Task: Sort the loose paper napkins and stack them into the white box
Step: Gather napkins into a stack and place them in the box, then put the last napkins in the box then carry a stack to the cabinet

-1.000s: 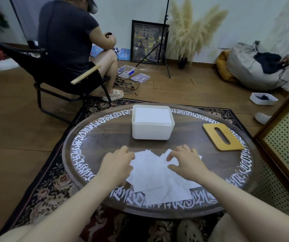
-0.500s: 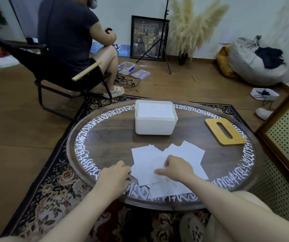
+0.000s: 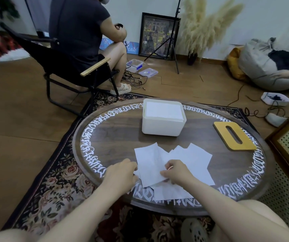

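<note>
head view: round table (image 3: 115, 135) near rim running just under both wrists; bare wood lying ahead of hands up to white box (image 3: 163, 127). yellow lid (image 3: 234, 138) sitting far right. left hand (image 3: 121, 173) pinching left edge of loose napkins (image 3: 190, 159); right hand (image 3: 177, 173) pinching sheet. napkins white, square, overlapping, fanning out between and beyond hands.

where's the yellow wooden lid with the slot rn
In the head view the yellow wooden lid lies flat on the round table's right side, right of the white box.
</note>
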